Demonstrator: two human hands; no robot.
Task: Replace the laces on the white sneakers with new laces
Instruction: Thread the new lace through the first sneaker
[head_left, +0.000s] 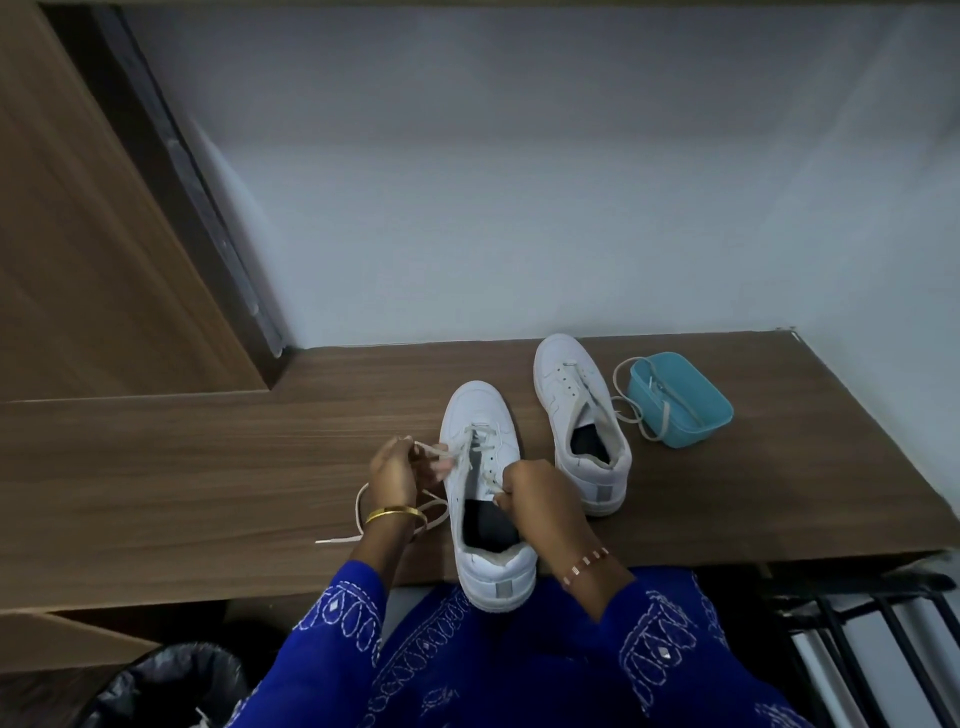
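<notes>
The near sneaker (485, 493) lies on the tabletop (208, 467) between her hands, toe pointing away, the left hand (395, 475) pinching the lace (436, 452) out sideways, the right hand (535, 493) pinching it beside the eyelets.

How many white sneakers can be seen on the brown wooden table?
2. One white sneaker stands at the near edge of the brown wooden table, between the left hand and right hand. The other white sneaker stands farther back, beside the blue plastic container.
</notes>
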